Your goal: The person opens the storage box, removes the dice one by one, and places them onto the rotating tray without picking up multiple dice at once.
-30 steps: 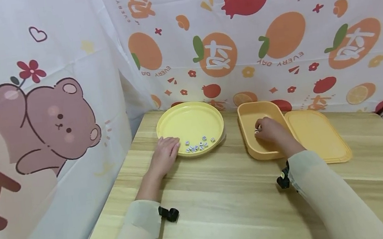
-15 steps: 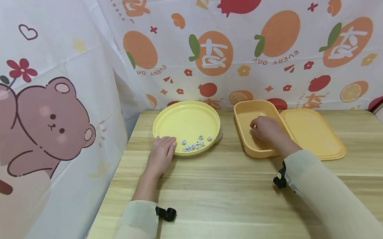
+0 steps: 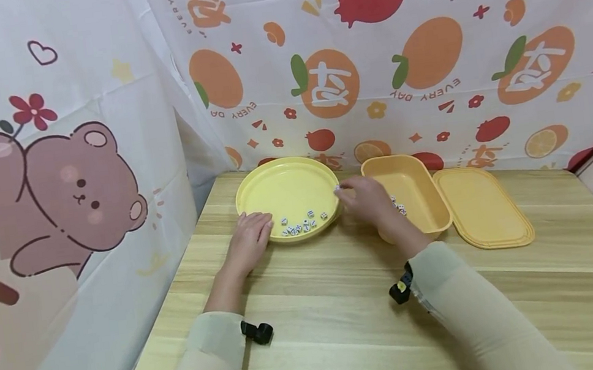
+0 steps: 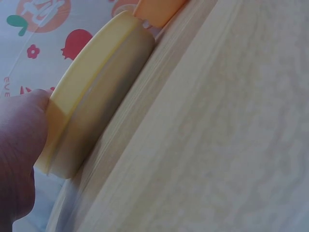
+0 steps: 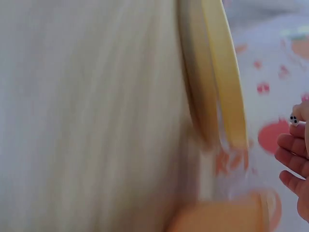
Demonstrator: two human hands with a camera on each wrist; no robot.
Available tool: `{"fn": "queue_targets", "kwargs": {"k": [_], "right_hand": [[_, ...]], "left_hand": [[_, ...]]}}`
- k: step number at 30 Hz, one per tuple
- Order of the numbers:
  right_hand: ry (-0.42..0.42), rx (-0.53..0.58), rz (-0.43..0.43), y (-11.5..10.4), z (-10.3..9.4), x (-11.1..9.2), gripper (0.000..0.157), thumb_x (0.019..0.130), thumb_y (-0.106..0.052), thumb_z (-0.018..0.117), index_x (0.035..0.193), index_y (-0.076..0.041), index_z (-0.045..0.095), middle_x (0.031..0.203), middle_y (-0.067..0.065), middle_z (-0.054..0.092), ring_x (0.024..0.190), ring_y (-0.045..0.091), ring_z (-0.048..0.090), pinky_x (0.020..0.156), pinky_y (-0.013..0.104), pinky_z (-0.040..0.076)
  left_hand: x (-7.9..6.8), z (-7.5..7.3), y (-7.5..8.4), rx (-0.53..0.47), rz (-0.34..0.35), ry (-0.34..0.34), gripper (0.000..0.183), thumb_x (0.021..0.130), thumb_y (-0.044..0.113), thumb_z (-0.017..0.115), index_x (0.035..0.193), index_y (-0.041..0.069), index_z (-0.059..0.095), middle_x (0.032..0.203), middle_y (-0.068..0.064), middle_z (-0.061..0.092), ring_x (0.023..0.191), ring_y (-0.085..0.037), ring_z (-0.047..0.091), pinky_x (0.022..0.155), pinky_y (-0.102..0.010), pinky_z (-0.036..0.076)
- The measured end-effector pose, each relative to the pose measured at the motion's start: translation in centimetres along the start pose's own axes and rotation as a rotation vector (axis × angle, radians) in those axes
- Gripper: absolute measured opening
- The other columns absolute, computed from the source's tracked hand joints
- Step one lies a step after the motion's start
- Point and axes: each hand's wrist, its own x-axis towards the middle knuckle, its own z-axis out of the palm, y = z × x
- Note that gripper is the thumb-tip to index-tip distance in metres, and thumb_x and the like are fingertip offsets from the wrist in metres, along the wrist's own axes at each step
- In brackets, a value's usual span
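A die (image 5: 294,119), white with dark dots, is pinched between thumb and forefinger of my right hand (image 3: 366,201). That hand is raised near the right rim of the round yellow tray (image 3: 291,185); its other fingers are loosely bent. Several white dice (image 3: 295,229) lie in the tray along its near side. On the tray's left near rim rests my left hand (image 3: 249,240), fingers fairly straight. An orange rectangular box (image 3: 431,193) stands right of the tray, and several dice (image 3: 400,208) show inside it, partly behind my right hand.
A flat orange lid (image 3: 485,208) lies on the wooden table (image 3: 319,324) against the box's right side. Printed cloth (image 3: 272,77) hangs close behind the tray and box. Another cloth (image 3: 131,242), with a bear on it, hangs at the left.
My right hand has come up out of the box and moved left to the tray's rim, carrying a die. My left hand stays on the tray. The head view has shifted slightly.
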Motion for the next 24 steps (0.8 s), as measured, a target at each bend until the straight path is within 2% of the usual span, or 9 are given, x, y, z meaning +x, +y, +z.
{"fn": "queue_targets", "kwargs": {"k": [3, 6, 11, 16, 24], "right_hand": [[-0.072, 0.014, -0.017, -1.9, 2.0, -0.1, 0.032, 0.096, -0.034, 0.062, 0.114, -0.010, 0.073, 0.116, 0.008, 0.072, 0.113, 0.025, 0.065, 0.100, 0.041, 0.052], [-0.122, 0.021, -0.060, -3.2, 3.9, -0.4, 0.031, 0.096, -0.032, 0.064, 0.114, -0.009, 0.073, 0.116, 0.007, 0.072, 0.113, 0.023, 0.066, 0.098, 0.039, 0.054], [-0.155, 0.012, -0.136, -4.4, 6.0, -0.6, 0.028, 0.096, -0.029, 0.065, 0.114, -0.010, 0.074, 0.114, 0.005, 0.073, 0.110, 0.020, 0.067, 0.095, 0.037, 0.055], [-0.167, -0.001, -0.149, -4.6, 6.5, -0.4, 0.028, 0.096, -0.028, 0.064, 0.117, -0.010, 0.073, 0.114, 0.005, 0.073, 0.108, 0.021, 0.068, 0.096, 0.037, 0.054], [-0.176, 0.015, -0.079, -4.0, 5.8, -0.4, 0.029, 0.095, -0.025, 0.066, 0.118, -0.009, 0.072, 0.119, 0.006, 0.071, 0.115, 0.024, 0.065, 0.100, 0.040, 0.052]], "left_hand": [[0.0, 0.0, 0.0, -0.005, -0.002, 0.005, 0.037, 0.105, 0.026, 0.047, 0.127, 0.003, 0.064, 0.129, -0.014, 0.065, 0.129, -0.031, 0.052, 0.123, -0.051, 0.019], [-0.1, 0.1, 0.0, -0.009, -0.004, 0.002, 0.037, 0.105, 0.026, 0.047, 0.127, 0.002, 0.064, 0.129, -0.014, 0.065, 0.129, -0.031, 0.052, 0.123, -0.051, 0.019], [-0.1, 0.0, -0.1, -0.005, -0.003, -0.004, 0.037, 0.105, 0.026, 0.047, 0.128, 0.003, 0.064, 0.130, -0.013, 0.065, 0.129, -0.030, 0.052, 0.123, -0.051, 0.019], [-0.1, -0.2, 0.2, -0.008, 0.003, 0.000, 0.036, 0.105, 0.025, 0.048, 0.127, 0.002, 0.064, 0.129, -0.014, 0.065, 0.128, -0.031, 0.052, 0.123, -0.051, 0.019], [0.0, 0.0, 0.0, -0.005, 0.009, 0.004, 0.036, 0.104, 0.025, 0.048, 0.127, 0.002, 0.064, 0.129, -0.014, 0.065, 0.128, -0.031, 0.053, 0.122, -0.052, 0.020]]}}
